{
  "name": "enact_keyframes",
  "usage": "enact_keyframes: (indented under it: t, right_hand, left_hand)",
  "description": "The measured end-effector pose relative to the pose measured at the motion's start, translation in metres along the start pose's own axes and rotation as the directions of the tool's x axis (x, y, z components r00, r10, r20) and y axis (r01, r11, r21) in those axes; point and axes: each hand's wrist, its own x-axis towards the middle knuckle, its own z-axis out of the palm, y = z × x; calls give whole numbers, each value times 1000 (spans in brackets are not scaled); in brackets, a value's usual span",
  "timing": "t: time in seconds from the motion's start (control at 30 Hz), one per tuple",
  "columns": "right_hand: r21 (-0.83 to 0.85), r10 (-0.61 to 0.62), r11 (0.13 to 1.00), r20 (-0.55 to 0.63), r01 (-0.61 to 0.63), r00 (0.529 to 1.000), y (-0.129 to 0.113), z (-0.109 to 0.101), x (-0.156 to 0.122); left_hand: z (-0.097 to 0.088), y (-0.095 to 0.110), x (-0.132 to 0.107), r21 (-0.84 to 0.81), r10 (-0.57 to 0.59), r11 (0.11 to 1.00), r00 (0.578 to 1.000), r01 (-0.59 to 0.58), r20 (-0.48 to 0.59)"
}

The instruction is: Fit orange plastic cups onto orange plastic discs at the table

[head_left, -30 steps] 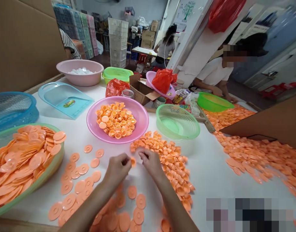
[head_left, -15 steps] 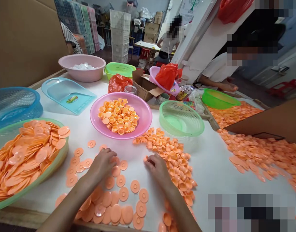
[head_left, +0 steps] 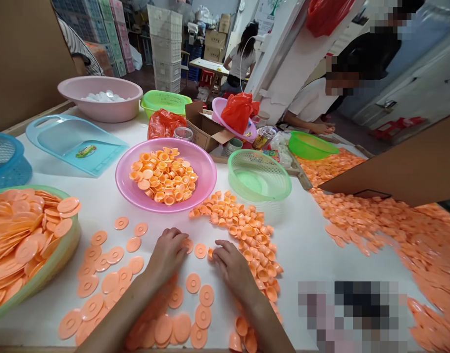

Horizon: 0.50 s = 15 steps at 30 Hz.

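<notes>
One small orange cup appears to be pinched between the nearly closed fingers of the right hand, just beside a flat disc lying on the white table between the hands; the step in hand is judged to be the pairing of cup with disc, for which careful centring over the disc's ring would next be called for. At the left hand, whose fingers are half curled, a second disc is touched by the fingertips, though whether it is gripped cannot be told, and loose cups are heaped beside the right hand.
</notes>
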Motion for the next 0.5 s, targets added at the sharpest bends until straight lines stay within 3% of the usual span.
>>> enact_keyframes:
  t: [0.13, 0.3, 0.5]
  right_hand:
    - [129, 171, 978, -41, -165, 984, -4, 5, 7]
    - [218, 363, 910, -13, -352, 932, -14, 8, 15]
    - [288, 480, 823, 110, -490, 871, -14, 16, 10]
  left_hand:
    - [8, 9, 1, 72, 75, 995, 997, -76, 17]
    - [23, 21, 6, 52, 54, 997, 998, -56, 37]
    - [27, 18, 4, 28, 71, 997, 997, -72, 22]
